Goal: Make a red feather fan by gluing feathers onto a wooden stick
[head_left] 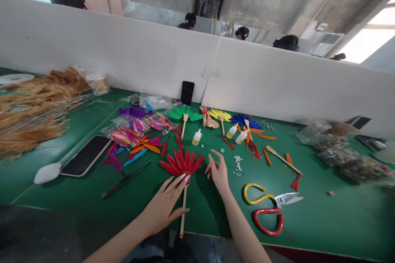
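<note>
A red feather fan (182, 162) lies before me, its feathers spread around the top of a pale wooden handle (183, 213). My left hand (166, 201) rests with outstretched fingers over the base of the feathers, its thumb across the handle. Just right of the fan, my right hand (218, 172) hovers with loosely bent fingers apart and nothing visible in them. Small white beads (238, 164) lie in a loose pile to its right. Beyond the fan stands a small white glue bottle (197, 137). Two more glue bottles (232, 130) are farther right.
Green (185, 113), yellow (220, 115) and blue feather fans (247, 121) line the back. Scissors (274, 207) lie at right, tweezers (126, 178) and a phone (86, 155) at left. Bagged feathers (128, 131), tan fibre bundles (40, 98) and bead bags (345, 148) flank them. A white partition (148, 57) stands behind.
</note>
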A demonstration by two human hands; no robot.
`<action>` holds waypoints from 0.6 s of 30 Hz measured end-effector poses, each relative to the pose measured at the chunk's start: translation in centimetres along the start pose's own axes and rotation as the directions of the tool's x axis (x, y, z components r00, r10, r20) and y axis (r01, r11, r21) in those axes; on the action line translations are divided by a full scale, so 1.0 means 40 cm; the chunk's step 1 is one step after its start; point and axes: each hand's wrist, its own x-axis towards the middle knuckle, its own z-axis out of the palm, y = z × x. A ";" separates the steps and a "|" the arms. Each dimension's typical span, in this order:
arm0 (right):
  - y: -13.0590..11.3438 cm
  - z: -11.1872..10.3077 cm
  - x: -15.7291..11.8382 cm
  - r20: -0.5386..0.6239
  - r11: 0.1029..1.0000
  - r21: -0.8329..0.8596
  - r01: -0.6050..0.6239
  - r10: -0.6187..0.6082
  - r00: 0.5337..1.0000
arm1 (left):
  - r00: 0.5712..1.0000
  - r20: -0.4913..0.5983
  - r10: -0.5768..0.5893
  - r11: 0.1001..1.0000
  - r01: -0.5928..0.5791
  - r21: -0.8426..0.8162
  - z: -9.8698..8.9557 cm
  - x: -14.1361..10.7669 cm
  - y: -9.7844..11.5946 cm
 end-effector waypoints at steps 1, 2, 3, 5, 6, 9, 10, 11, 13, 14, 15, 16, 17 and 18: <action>0.002 -0.005 0.001 -0.027 1.000 0.002 0.008 -0.008 1.000 | 1.000 -0.003 0.001 1.000 -0.001 -0.007 -0.001 0.000 0.000; 0.004 -0.009 0.002 -0.050 1.000 0.000 0.017 -0.017 0.999 | 1.000 -0.004 0.001 1.000 -0.001 -0.015 -0.004 0.000 0.000; 0.005 -0.012 0.002 -0.067 1.000 -0.006 0.028 -0.028 0.997 | 1.000 -0.004 0.000 1.000 0.000 -0.023 -0.008 0.000 0.001; 0.003 -0.015 0.000 -0.088 0.998 -0.023 0.057 -0.059 0.994 | 1.000 -0.012 -0.002 0.999 0.001 -0.041 -0.016 0.001 0.004; 0.002 -0.016 -0.002 -0.090 0.997 -0.033 0.073 -0.076 0.993 | 1.000 -0.022 -0.007 0.999 0.006 -0.053 -0.021 0.000 0.006; 0.001 -0.017 -0.004 -0.091 0.993 -0.059 0.103 -0.109 0.990 | 0.996 -0.063 -0.065 0.990 0.056 -0.131 -0.028 -0.004 0.013; 0.002 -0.017 -0.003 -0.099 0.992 -0.065 0.105 -0.111 0.989 | 0.990 -0.089 -0.105 0.979 0.087 -0.185 -0.027 -0.007 0.014; 0.004 -0.017 -0.002 -0.110 0.992 -0.069 0.104 -0.112 0.988 | 0.980 -0.123 -0.156 0.959 0.120 -0.258 -0.025 -0.010 0.014; 0.008 -0.017 0.001 -0.136 0.992 -0.071 0.105 -0.114 0.984 | 0.938 -0.200 -0.284 0.877 0.170 -0.449 -0.019 -0.018 0.007; 0.009 -0.017 0.003 -0.147 0.992 -0.073 0.106 -0.116 0.982 | 0.905 -0.229 -0.359 0.814 0.184 -0.551 -0.018 -0.021 0.001; 0.010 -0.017 0.005 -0.156 0.991 -0.076 0.108 -0.119 0.981 | 0.869 -0.240 -0.433 0.736 0.187 -0.650 -0.018 -0.024 -0.006; 0.011 -0.017 0.007 -0.167 0.991 -0.078 0.108 -0.120 0.979 | 0.836 -0.228 -0.499 0.645 0.183 -0.742 -0.020 -0.026 -0.014; 0.011 -0.018 0.008 -0.181 0.991 -0.080 0.108 -0.121 0.976 | 0.811 -0.199 -0.550 0.546 0.169 -0.820 -0.026 -0.028 -0.022; 0.011 -0.019 0.009 -0.196 0.991 -0.081 0.110 -0.124 0.973 | 0.799 -0.163 -0.578 0.447 0.144 -0.883 -0.035 -0.029 -0.030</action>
